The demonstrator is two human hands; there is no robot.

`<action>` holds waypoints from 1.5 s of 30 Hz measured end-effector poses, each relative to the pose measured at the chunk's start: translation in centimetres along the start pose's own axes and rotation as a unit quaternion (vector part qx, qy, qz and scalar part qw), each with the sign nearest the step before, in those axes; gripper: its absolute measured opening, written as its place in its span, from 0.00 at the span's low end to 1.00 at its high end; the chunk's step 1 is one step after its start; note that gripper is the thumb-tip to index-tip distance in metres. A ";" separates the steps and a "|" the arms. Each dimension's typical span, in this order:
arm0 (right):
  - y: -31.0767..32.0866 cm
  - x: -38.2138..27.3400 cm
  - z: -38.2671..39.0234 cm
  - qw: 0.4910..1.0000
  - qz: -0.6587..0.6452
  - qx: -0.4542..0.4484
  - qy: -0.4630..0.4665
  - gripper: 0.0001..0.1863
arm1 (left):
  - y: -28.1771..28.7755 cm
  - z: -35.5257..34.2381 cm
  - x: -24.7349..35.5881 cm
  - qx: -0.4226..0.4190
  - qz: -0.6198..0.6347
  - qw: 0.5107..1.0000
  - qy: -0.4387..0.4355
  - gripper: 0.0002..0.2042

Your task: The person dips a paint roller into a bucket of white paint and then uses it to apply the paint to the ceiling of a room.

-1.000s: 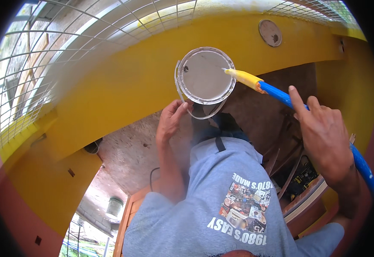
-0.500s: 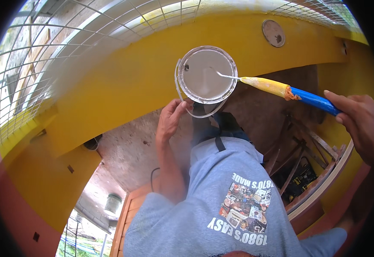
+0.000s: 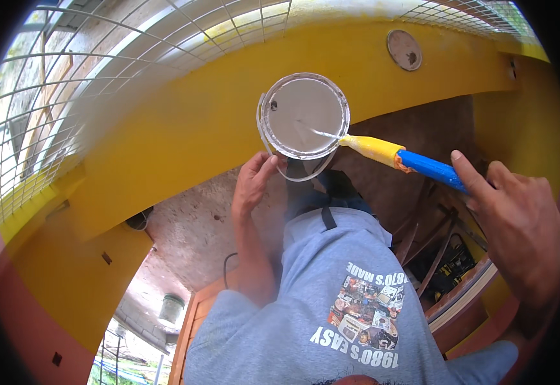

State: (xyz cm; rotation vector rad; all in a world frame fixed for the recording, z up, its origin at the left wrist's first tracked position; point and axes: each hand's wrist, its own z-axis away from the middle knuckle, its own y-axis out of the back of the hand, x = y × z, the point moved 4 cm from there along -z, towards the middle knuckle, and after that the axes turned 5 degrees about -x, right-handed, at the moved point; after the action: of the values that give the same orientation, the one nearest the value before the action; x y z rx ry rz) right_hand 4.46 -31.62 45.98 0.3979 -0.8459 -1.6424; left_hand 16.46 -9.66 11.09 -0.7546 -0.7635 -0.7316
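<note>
Head view: the left hand (image 3: 252, 185) pinches the handle (image 3: 259, 122) of the bucket (image 3: 302, 155), far before the yellow wall (image 3: 183, 128). At right, the right hand (image 3: 516, 221) curls around the blue pole (image 3: 431, 168), forefinger extended; the yellow sleeve (image 3: 375, 149) ends by the bucket's rim, wire tip (image 3: 325, 133) over pale liquid (image 3: 306, 106)

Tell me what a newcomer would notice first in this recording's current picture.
Probably the round bucket of pale contents at upper centre, its handle pinched by the left hand. Next comes the blue-and-yellow pole slanting in from the right, held by the right hand, its thin pale tip over the bucket. Behind spreads a bold yellow surface.
</note>
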 end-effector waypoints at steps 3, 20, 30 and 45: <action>-0.2 -0.8 -0.1 1.000 0.011 0.026 0.003 0.28 | 0.3 0.2 -0.2 0.008 0.004 1.000 0.003 0.12; -0.6 -0.4 0.0 0.998 0.041 0.054 -0.017 0.29 | 0.1 -0.1 -0.6 0.002 -0.028 1.000 0.002 0.11; -0.1 1.7 0.5 0.997 0.034 0.037 -0.057 0.30 | -9.2 1.2 -4.6 0.053 0.410 0.910 0.022 0.07; -1.9 0.1 1.4 0.977 0.152 0.139 -0.059 0.23 | -27.7 -9.1 0.2 -0.156 0.625 0.764 -0.037 0.21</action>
State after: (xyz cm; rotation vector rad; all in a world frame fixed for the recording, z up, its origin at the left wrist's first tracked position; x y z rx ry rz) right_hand 2.16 -31.18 45.56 0.3450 -1.1718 -1.2765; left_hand -2.41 -31.44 15.53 -1.3697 -0.0621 0.4269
